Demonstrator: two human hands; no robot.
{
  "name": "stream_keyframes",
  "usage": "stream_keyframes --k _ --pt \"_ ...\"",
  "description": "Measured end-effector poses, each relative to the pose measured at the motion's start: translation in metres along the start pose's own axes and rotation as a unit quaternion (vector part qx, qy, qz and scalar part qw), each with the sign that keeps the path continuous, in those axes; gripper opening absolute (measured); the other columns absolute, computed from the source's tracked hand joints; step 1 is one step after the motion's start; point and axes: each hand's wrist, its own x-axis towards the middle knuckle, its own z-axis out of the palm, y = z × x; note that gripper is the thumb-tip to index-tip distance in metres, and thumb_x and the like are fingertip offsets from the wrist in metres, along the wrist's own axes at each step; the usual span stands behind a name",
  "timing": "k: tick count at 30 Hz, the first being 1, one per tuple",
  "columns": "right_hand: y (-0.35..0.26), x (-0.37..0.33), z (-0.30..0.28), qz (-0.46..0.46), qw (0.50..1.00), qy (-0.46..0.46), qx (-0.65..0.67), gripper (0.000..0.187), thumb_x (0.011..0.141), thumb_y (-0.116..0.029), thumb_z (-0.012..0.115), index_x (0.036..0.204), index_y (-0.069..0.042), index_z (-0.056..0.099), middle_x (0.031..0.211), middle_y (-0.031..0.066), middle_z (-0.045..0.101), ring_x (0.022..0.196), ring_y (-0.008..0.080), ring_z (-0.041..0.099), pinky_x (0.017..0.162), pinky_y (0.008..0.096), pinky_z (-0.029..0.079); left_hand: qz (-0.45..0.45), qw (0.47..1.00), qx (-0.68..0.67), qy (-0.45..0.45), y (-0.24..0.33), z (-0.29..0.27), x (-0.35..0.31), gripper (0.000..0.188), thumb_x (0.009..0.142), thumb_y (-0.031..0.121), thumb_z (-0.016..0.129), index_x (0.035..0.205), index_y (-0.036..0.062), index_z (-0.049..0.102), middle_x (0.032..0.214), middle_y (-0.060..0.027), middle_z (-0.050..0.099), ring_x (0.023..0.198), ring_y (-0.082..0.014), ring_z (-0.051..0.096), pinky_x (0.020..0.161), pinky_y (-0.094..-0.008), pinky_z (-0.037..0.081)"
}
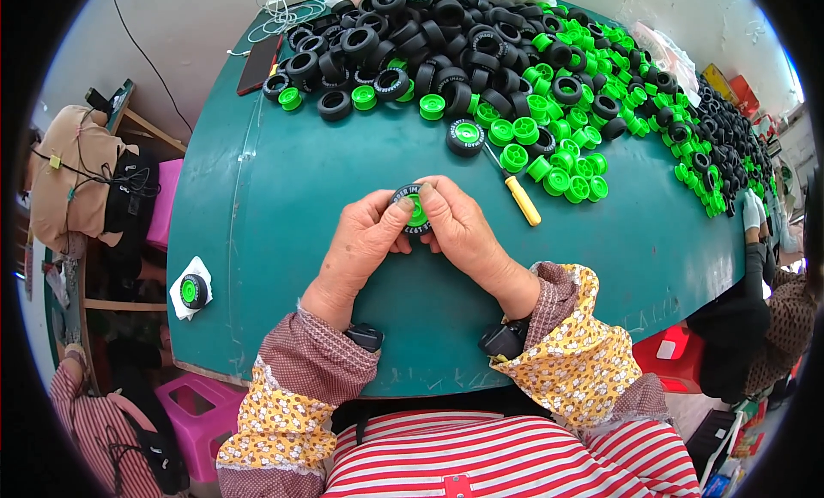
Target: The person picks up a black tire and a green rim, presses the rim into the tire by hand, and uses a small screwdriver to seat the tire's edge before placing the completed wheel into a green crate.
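Note:
Between my two hands, over the middle of the table, is a small black toy tire with a green wheel hub (418, 211) set inside it. My left hand (359, 239) grips its left side, the thumb pressed onto the green hub. My right hand (463, 223) holds the right side, its thumb at the upper rim. The fingers behind the tire are partly hidden. Beyond my hands lies another black tire with a green hub (465, 137) in it. A screwdriver with a yellow handle (523, 201) rests to the right, its shaft pointing toward the pile.
A large heap of loose black tires (446, 34) and green hubs (558, 167) covers the green table's (283, 189) far and right sides. One fitted wheel (193, 291) sits on white paper at the left edge. Pink stool (202, 416) lower left; another person's gloved hand (753, 213) far right.

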Motion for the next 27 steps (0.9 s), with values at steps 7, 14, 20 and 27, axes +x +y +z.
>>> stream_keyframes --k 7,14,20,27 --pt "-0.01 -0.005 -0.003 0.007 0.998 -0.015 0.058 0.031 0.094 -0.033 0.04 0.099 -0.004 0.05 0.076 0.0014 0.053 0.065 0.007 0.05 0.055 0.0209 0.044 -0.01 0.996 -0.082 -0.035 0.004 0.002 0.0 0.028 0.088 0.027 0.052 0.096 0.0002 0.056 0.075 -0.0046 0.059 0.058 -0.0101 0.056 0.052 -0.019 0.046" --pt "-0.007 0.0 0.0 0.061 0.995 -0.035 0.067 0.027 0.092 -0.028 0.045 0.099 -0.003 0.05 0.077 0.0004 0.053 0.066 0.0058 0.051 0.057 0.0204 0.044 0.036 0.997 -0.066 0.004 -0.001 -0.003 0.001 0.028 0.089 0.026 0.052 0.099 0.0003 0.056 0.077 -0.0038 0.059 0.059 -0.0098 0.056 0.052 -0.0192 0.047" --pt "0.013 0.004 0.005 -0.084 0.996 0.019 0.035 0.024 0.084 -0.016 0.059 0.099 0.0 0.05 0.072 0.0015 0.055 0.062 0.0063 0.051 0.055 0.0214 0.044 0.054 0.996 0.005 0.07 0.001 0.0 0.002 0.029 0.089 0.028 0.053 0.101 0.0016 0.056 0.077 -0.0026 0.058 0.06 -0.0084 0.055 0.053 -0.018 0.045" --pt "0.004 -0.002 0.002 -0.129 0.965 0.071 -0.216 0.03 0.077 -0.014 0.062 0.102 -0.001 0.05 0.079 0.0116 0.057 0.066 0.0249 0.057 0.059 0.0333 0.046 0.018 0.992 -0.116 0.037 -0.002 -0.005 0.001 0.039 0.086 0.035 0.055 0.105 0.0016 0.054 0.084 -0.0043 0.059 0.066 -0.0085 0.056 0.056 -0.0181 0.044"
